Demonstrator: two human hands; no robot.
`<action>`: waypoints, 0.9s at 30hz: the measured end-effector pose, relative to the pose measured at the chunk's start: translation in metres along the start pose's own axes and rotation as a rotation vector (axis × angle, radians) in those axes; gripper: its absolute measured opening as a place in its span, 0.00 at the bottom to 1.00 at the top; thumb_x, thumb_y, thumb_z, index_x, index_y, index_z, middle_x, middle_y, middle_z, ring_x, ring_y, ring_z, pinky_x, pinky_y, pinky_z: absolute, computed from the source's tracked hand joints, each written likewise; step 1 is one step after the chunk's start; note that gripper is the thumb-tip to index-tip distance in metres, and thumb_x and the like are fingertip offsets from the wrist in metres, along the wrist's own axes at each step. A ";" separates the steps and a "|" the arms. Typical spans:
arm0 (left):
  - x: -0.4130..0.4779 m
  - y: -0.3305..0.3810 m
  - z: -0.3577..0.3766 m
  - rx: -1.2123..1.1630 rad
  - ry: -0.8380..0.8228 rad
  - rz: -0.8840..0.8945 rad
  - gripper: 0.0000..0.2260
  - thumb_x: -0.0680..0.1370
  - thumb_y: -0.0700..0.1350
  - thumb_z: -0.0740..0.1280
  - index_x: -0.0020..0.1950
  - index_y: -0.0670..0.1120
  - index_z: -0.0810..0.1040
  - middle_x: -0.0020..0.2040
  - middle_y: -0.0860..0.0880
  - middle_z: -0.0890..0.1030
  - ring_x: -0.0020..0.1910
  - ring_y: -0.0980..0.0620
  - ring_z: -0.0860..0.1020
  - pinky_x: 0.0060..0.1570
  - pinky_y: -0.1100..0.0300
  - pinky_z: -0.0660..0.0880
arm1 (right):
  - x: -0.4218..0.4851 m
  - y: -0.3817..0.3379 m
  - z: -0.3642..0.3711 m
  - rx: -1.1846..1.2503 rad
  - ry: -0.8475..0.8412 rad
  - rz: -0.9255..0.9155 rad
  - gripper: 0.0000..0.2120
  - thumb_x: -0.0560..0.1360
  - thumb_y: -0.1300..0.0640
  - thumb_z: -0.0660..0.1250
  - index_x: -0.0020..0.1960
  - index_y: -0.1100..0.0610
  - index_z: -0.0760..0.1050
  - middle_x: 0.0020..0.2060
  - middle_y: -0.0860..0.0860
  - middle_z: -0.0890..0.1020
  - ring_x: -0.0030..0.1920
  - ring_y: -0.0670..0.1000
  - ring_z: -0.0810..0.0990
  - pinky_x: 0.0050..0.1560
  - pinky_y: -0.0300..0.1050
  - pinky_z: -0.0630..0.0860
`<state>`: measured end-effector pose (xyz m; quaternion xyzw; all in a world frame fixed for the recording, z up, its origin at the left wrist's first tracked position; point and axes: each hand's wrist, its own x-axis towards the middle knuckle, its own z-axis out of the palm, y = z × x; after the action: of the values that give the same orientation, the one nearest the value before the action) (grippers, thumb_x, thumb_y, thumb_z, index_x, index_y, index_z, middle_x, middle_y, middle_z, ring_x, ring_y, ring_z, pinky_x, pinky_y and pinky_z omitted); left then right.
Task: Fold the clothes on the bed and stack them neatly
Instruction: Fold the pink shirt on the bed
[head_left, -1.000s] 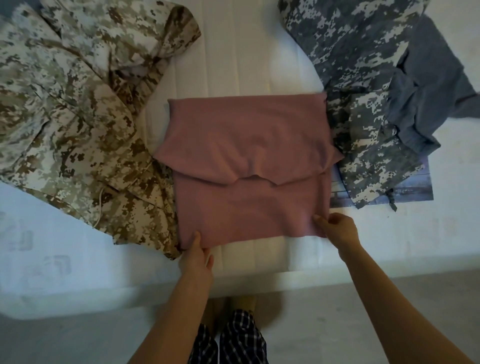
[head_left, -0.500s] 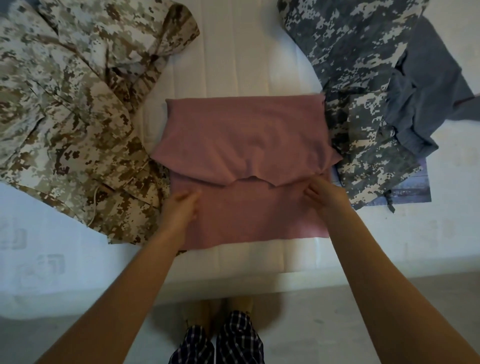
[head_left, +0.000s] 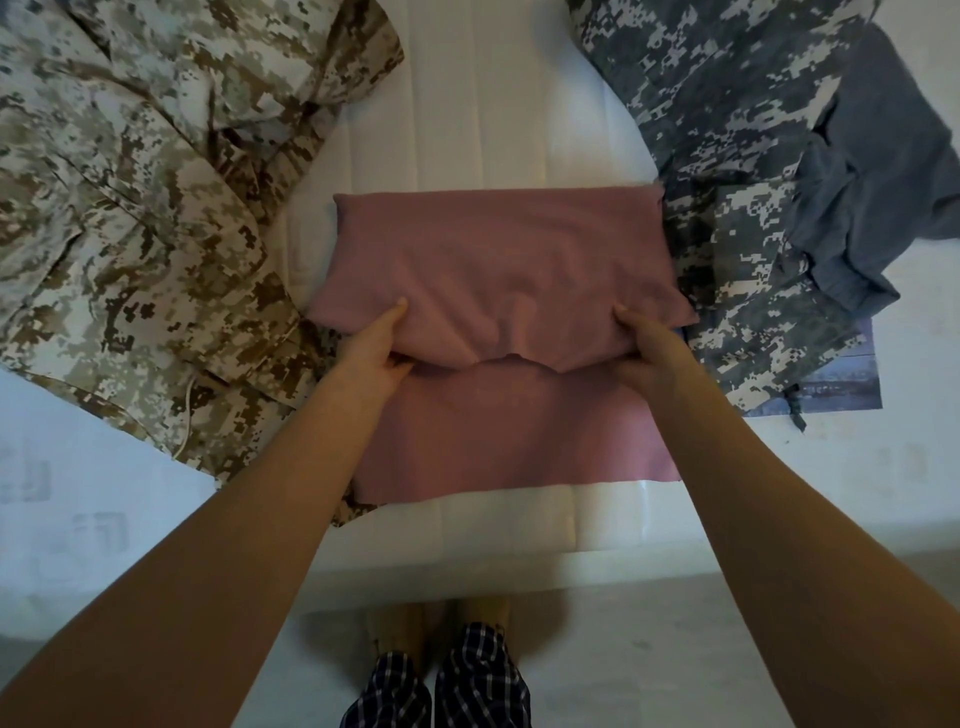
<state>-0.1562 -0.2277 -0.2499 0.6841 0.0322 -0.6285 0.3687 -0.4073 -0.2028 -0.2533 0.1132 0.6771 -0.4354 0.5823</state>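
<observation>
Pink garment (head_left: 498, 270), tan camouflage jacket (head_left: 130, 208), grey camouflage jacket (head_left: 727, 130)

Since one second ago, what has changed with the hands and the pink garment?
The left hand and right hand left the near corners of the pink garment and moved away from the person to its folded-over flap. They now grip the flap's edge, thumbs on top, wrinkling it. The tan camouflage garment, grey camouflage garment and blue garment stayed put.
</observation>
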 end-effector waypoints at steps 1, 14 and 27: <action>-0.004 0.001 0.002 -0.061 0.000 0.029 0.23 0.74 0.40 0.70 0.68 0.45 0.70 0.63 0.45 0.77 0.57 0.48 0.77 0.55 0.51 0.77 | -0.006 0.000 0.001 0.032 -0.019 -0.002 0.20 0.76 0.64 0.65 0.67 0.63 0.70 0.60 0.58 0.78 0.59 0.56 0.78 0.57 0.51 0.76; -0.073 -0.087 -0.081 -0.084 0.006 0.122 0.16 0.74 0.40 0.69 0.59 0.54 0.72 0.59 0.53 0.79 0.54 0.54 0.79 0.54 0.52 0.77 | -0.063 0.055 -0.089 0.149 0.019 0.150 0.17 0.77 0.64 0.63 0.65 0.63 0.70 0.53 0.57 0.80 0.53 0.53 0.79 0.53 0.48 0.80; -0.115 -0.093 -0.100 0.653 0.155 0.743 0.27 0.75 0.46 0.69 0.72 0.50 0.64 0.70 0.50 0.68 0.69 0.51 0.68 0.64 0.53 0.70 | -0.089 0.097 -0.058 -0.882 0.555 -0.919 0.28 0.73 0.61 0.69 0.70 0.63 0.65 0.68 0.62 0.69 0.70 0.63 0.65 0.70 0.57 0.62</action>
<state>-0.1430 -0.0576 -0.1977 0.7737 -0.3848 -0.3791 0.3310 -0.3572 -0.0713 -0.2224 -0.3251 0.8940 -0.2768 0.1357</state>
